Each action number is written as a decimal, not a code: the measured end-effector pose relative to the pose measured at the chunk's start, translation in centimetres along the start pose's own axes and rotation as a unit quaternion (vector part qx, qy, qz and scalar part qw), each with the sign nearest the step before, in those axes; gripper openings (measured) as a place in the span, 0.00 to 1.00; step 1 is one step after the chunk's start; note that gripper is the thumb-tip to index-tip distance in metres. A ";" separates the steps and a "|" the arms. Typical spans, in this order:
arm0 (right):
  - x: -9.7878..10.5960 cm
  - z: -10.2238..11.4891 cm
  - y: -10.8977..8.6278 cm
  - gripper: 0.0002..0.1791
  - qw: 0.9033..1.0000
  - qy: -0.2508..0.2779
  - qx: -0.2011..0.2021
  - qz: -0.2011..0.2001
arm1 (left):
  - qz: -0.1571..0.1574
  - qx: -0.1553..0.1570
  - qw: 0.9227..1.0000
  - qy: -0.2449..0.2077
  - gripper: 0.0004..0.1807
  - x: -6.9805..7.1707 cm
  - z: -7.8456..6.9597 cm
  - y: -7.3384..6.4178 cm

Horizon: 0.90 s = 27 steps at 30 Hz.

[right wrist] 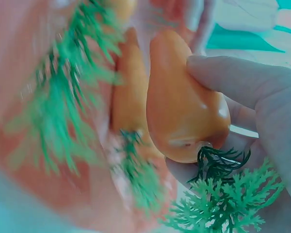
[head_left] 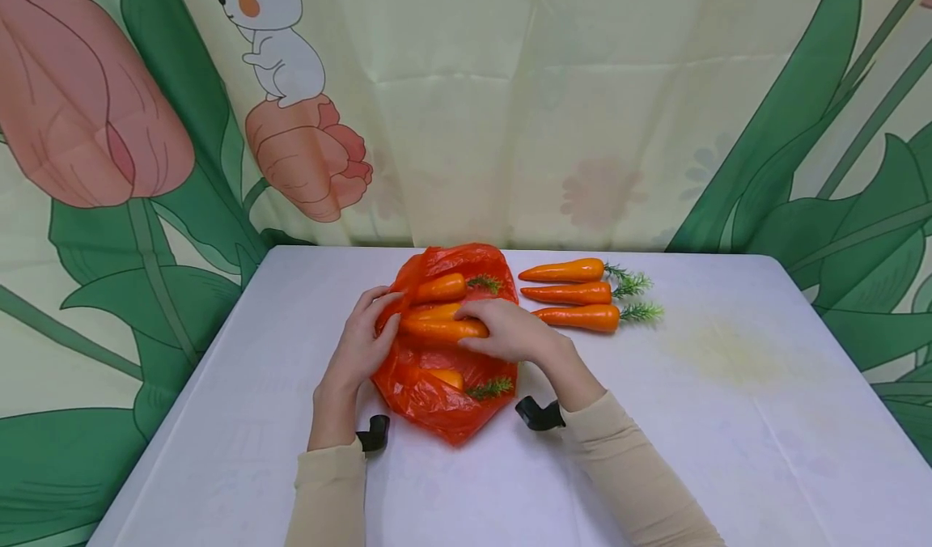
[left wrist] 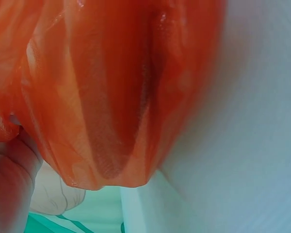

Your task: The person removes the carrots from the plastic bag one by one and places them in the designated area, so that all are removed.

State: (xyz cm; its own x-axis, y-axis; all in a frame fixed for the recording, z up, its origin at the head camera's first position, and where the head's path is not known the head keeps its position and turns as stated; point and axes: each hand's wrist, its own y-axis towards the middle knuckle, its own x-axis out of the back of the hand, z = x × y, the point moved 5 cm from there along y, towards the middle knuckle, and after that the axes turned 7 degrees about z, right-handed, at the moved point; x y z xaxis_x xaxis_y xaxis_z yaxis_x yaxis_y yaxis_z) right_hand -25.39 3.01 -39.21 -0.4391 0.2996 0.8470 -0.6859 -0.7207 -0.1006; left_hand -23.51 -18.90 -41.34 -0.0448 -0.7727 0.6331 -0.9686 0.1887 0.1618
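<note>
A red plastic bag lies open on the table with several orange carrots inside, their green tops toward the right. My right hand grips one carrot over the bag, thumb on the near side. The right wrist view shows that carrot between thumb and fingers, its leafy top hanging free. My left hand holds the bag's left edge, thumb and fingers curled at the plastic. In the left wrist view, the bag covers most of the frame, with a carrot's tapered shape showing through.
Right of the bag, three carrots lie side by side in a column, tips left, leafy tops right. The white-covered table extends to both sides. A curtain printed with flowers and an animal hangs behind its far edge.
</note>
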 end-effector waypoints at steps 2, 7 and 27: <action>0.6 -0.5 -0.7 0.23 1.000 0.008 -0.008 -0.009 | -0.003 -0.006 1.000 0.002 0.19 0.0 0.1 0.0; 1.9 -1.4 -2.8 0.22 0.999 0.040 -0.015 -0.022 | -0.004 -0.013 1.000 -0.002 0.18 -0.1 0.1 0.0; 4.0 -6.3 -10.0 0.19 0.991 0.038 -0.045 -0.116 | 0.011 0.006 1.000 -0.012 0.19 -0.3 0.1 0.1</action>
State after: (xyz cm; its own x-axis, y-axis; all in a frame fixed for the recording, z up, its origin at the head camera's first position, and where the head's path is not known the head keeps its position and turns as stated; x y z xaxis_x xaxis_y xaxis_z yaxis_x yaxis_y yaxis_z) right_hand -23.95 15.37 -38.12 -0.3031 0.5005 0.8109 -0.8217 -0.5683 0.0436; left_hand -23.63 -18.70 -41.62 -0.0724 -0.7830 0.6177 -0.9703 0.1987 0.1382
